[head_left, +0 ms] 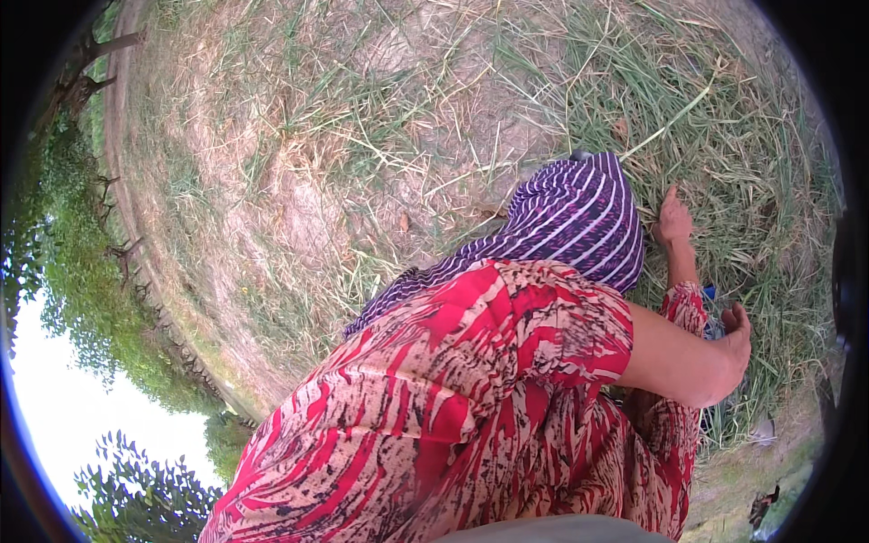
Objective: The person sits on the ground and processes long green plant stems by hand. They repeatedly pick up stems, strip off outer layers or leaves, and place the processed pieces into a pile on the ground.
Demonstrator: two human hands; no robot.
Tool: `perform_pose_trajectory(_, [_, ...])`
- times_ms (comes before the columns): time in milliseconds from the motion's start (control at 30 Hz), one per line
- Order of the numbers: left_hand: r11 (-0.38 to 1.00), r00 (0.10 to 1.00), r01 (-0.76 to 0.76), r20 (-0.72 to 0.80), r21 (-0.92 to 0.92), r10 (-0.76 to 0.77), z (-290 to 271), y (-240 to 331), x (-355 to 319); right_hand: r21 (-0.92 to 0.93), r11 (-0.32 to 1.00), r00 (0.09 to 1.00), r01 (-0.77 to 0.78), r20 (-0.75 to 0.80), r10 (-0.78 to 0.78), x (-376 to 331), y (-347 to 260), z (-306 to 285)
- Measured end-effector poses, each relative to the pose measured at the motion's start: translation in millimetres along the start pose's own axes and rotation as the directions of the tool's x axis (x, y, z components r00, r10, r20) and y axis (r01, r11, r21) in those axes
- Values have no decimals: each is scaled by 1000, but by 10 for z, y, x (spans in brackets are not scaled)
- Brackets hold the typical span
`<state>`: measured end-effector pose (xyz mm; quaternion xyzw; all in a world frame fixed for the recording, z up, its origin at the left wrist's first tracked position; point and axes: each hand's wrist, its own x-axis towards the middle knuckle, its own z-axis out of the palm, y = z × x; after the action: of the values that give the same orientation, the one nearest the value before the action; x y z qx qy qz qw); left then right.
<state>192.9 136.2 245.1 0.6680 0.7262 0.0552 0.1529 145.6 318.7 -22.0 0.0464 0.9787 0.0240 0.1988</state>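
Note:
My left hand (737, 339) is at the right side, above cut grass. Its bare forearm reaches across from a red patterned sleeve, and its fingers look raised and slightly apart. I see nothing held in it. Farther off, my right hand (674, 219) lies low at the cut grass (724, 195), with one finger stretched out. The grass partly hides its other fingers. Its red patterned sleeve reaches the wrist and passes behind the left forearm. A small blue object (709, 292), too covered to name, lies between the hands.
Purple striped cloth (579, 217) forms a rounded bulge left of my right hand. Loose green and dry stalks (362, 136) cover much of the pale soil. A row of trees (118, 262) runs along the left. A small pale object (765, 433) lies at the lower right.

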Motion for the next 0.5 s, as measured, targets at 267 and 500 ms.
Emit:
perform_pose_trajectory(267, [990, 997, -75, 2, -122, 75, -199, -197, 256, 297, 940, 982, 168, -132, -134, -1270, -1292, -958])
perform_pose_trajectory(500, [971, 970, -219, 82, -99, 227, -228, -145, 162, -217, 974, 849, -73, -526, -54, -1574, -1451, 1041])
